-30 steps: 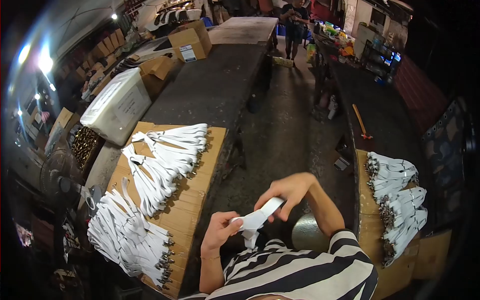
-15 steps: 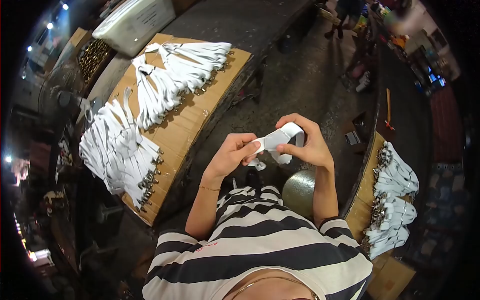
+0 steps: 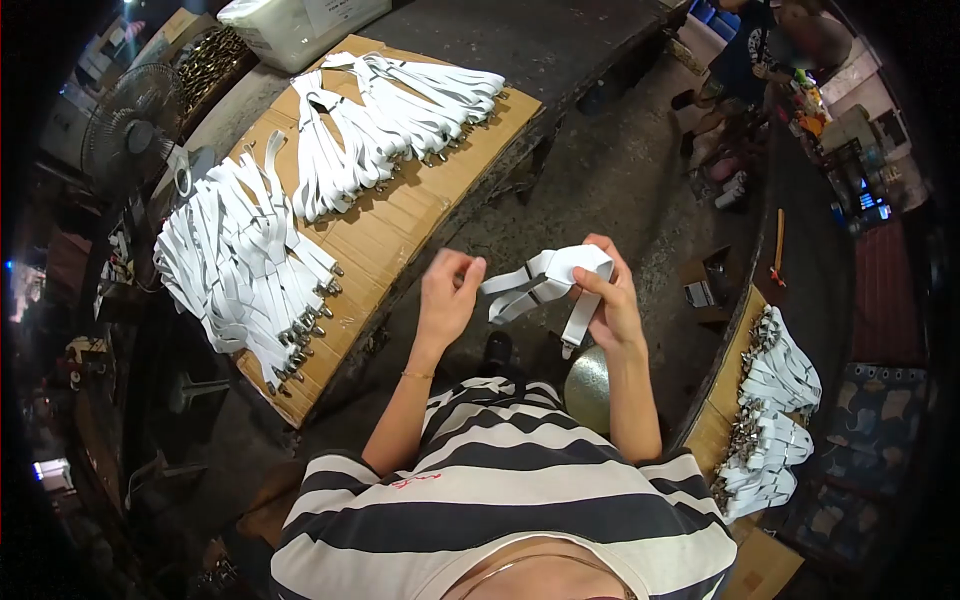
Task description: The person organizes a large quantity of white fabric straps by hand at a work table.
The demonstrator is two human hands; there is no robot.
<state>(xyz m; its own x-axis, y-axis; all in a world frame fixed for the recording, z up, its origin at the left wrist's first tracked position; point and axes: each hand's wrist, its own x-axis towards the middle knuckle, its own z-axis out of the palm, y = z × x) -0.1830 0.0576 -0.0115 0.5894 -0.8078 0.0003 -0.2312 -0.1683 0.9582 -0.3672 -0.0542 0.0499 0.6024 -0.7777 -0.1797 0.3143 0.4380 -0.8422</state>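
My right hand (image 3: 612,300) grips a folded white elastic strap (image 3: 548,280), a suspender with dark fittings, held in front of my chest above the floor. My left hand (image 3: 447,296) pinches one end of the same strap between thumb and fingers. To my left, a bench covered in cardboard (image 3: 400,215) carries two fanned piles of white straps with metal clips: one near pile (image 3: 245,275) and one farther pile (image 3: 385,120). At my right, another heap of white straps (image 3: 775,415) lies on a cardboard box.
A fan (image 3: 135,105) and a white plastic bin (image 3: 295,20) stand beyond the left bench. A round metal stool top (image 3: 588,385) sits under my arms. A person (image 3: 745,60) stands down the aisle. A dark bench (image 3: 830,250) runs along the right.
My head has tilted down and the view shifted. My hands have drawn apart, and the strap now hangs folded from my right hand with the left hand pinching its end.
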